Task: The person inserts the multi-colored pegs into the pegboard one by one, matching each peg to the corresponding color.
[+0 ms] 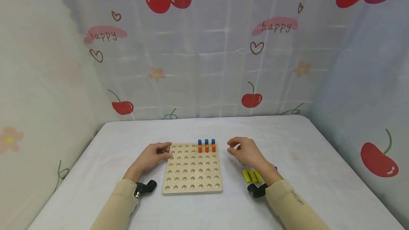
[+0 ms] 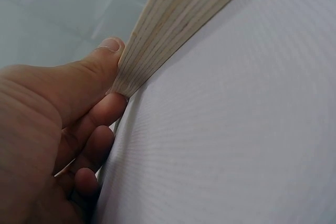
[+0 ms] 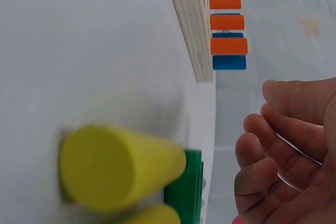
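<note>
A wooden pegboard [image 1: 191, 191] with rows of round holes lies flat on the table. Three blue pegs [image 1: 206, 142] stand along its far right edge, and three orange pegs [image 1: 207, 148] stand in the row in front of them. At the board's far left corner, my left hand [image 1: 151, 157] grips the edge; thumb [image 2: 102, 56] and index finger meet the wood there. To the right of the board hovers my right hand [image 1: 247, 151], fingers loosely bent with nothing between them. Yellow pegs [image 1: 252, 176] lie on the table below my right wrist.
Something green [image 3: 184, 184] lies beyond the yellow pegs in the right wrist view. A purple bit [image 1: 276, 168] peeks out behind my right forearm. The white-covered table [image 1: 127, 127] ends at a curtain [image 1: 198, 91] printed with cherries.
</note>
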Demonstrator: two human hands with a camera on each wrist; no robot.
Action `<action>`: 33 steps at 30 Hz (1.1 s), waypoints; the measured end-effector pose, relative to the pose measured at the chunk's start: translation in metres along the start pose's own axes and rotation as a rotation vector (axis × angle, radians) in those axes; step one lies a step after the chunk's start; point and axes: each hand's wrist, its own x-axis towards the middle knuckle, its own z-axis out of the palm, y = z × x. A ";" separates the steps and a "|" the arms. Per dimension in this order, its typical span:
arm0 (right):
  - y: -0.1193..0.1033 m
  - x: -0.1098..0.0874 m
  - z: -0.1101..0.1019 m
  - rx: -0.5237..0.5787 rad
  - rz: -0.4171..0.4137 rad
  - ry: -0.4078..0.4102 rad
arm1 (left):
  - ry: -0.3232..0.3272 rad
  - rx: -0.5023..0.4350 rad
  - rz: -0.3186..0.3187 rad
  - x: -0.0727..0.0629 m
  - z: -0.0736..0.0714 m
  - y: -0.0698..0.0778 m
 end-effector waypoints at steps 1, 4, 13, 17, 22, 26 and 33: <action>0.002 -0.001 -0.002 -0.004 0.001 0.002 | 0.000 -0.001 -0.001 0.000 0.000 0.000; 0.006 -0.005 -0.006 -0.017 0.005 0.010 | -0.001 -0.002 0.001 0.000 0.000 0.000; 0.016 -0.014 -0.016 -0.025 0.026 0.010 | 0.002 0.008 0.011 0.000 -0.001 -0.001; 0.022 -0.018 -0.019 -0.030 0.013 0.013 | -0.001 0.002 0.010 0.000 0.000 -0.002; 0.031 -0.025 -0.026 -0.033 -0.013 0.020 | -0.008 -0.010 -0.010 -0.001 0.001 -0.001; 0.039 -0.031 -0.034 -0.036 -0.032 0.023 | -0.005 -0.016 -0.009 -0.001 0.000 0.000; 0.054 -0.042 -0.043 -0.075 -0.028 0.038 | -0.009 -0.003 -0.009 -0.002 0.000 0.001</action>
